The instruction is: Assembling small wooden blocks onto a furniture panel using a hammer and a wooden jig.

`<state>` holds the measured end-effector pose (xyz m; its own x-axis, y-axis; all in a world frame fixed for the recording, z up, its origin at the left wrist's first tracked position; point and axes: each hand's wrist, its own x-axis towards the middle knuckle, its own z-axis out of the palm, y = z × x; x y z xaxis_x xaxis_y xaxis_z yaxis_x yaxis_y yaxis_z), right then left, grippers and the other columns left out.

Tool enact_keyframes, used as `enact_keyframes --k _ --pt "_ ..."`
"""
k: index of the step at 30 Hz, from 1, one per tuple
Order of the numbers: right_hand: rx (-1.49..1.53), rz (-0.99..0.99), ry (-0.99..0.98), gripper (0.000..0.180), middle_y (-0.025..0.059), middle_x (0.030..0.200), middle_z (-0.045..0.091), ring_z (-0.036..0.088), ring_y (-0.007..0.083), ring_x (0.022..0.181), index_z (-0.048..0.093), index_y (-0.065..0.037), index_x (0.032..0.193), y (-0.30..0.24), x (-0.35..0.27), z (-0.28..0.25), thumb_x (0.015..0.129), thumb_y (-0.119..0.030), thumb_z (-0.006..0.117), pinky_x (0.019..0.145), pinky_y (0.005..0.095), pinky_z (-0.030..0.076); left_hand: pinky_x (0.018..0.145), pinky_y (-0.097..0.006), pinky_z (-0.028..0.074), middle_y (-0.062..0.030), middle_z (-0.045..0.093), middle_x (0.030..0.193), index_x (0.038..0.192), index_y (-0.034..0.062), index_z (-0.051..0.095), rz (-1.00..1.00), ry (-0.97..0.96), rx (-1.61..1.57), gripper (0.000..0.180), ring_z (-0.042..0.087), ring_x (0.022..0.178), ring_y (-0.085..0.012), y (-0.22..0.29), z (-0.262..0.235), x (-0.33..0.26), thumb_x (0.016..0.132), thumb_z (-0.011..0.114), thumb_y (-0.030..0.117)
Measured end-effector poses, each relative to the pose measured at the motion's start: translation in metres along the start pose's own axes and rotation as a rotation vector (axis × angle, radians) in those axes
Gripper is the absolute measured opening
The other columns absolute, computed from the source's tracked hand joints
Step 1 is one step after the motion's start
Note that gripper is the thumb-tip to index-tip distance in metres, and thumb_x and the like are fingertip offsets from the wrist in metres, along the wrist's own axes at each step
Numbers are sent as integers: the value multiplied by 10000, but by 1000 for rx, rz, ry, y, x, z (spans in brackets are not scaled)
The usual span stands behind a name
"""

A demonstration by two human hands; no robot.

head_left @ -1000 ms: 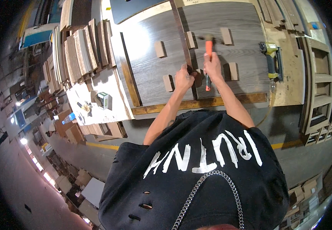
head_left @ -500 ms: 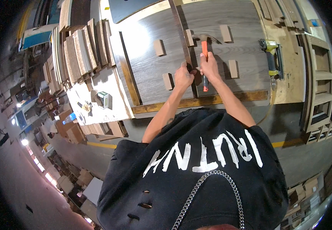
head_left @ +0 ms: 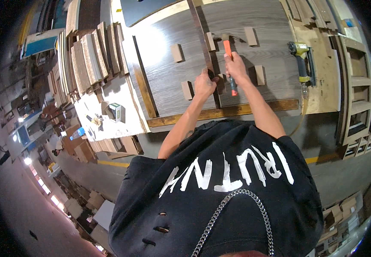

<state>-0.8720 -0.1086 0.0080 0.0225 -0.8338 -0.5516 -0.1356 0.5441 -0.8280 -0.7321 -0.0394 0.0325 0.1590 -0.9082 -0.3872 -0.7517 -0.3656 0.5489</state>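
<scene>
A grey wood-grain panel (head_left: pixel 164 81) lies flat before me, crossed by a narrow dark wooden strip (head_left: pixel 199 25). My left hand (head_left: pixel 205 85) is closed on the strip's nearer part, the thumb on its right side. In my right hand (head_left: pixel 236 68) is a claw hammer (head_left: pixel 227 46) with an orange and dark handle, gripped around its middle. Its metal head points away from me, over the panel just right of the strip. A small wooden block (head_left: pixel 221 84) sits beside the strip between my hands, partly shaded. Another block (head_left: pixel 211 41) touches or nearly touches the strip farther off.
More blocks stand on the panel, such as one (head_left: pixel 251 36) at far right. Brown strips (head_left: pixel 228 112) edge its near and left sides. A yellow-black nail gun (head_left: pixel 302 62) with a hose lies right. Stacked boards (head_left: pixel 87 55) and a small box (head_left: pixel 116 112) are left; wooden frames (head_left: pixel 359 94) stand right.
My right hand and the hammer have shifted slightly right and away from me, the handle end swinging right. My left hand stays at about the same place on the strip.
</scene>
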Motion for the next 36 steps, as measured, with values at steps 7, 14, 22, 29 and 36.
enact_keyframes --k 7,14,22,29,36 --pt "-79 31 -103 278 54 676 526 534 159 495 472 -37 975 -10 14 -11 1012 -309 516 468 348 471 750 -532 502 -297 671 894 1085 -46 543 70 49 8 422 635 878 -486 -6 4 -1 770 738 157" --pt "93 83 -97 252 5 656 467 480 107 494 464 -65 957 -3 -3 -36 1025 -302 515 437 288 404 739 -529 499 -306 662 865 885 -86 621 -176 -261 46 484 632 869 -489 10 -28 17 902 660 396" --pt "5 10 -158 279 10 642 475 488 114 494 467 -56 979 23 -12 -48 1039 -326 501 463 304 424 1093 -530 330 -306 516 1331 1274 -109 512 236 711 140 548 474 1271 -428 -2 15 90 1022 457 374" --pt "52 6 -154 286 10 644 472 476 109 486 461 -58 970 26 -18 -55 1035 -332 513 457 300 419 1200 -519 118 -267 336 1516 1493 -74 213 266 430 -243 597 270 1434 -427 3 27 81 1061 372 307" --pt "-102 -2 -116 321 39 672 543 551 108 512 508 -36 974 28 -17 -54 1026 -353 519 465 291 445 1183 -468 229 -259 353 1522 1505 -65 204 249 417 -268 593 366 1395 -406 -5 22 48 1074 347 317"
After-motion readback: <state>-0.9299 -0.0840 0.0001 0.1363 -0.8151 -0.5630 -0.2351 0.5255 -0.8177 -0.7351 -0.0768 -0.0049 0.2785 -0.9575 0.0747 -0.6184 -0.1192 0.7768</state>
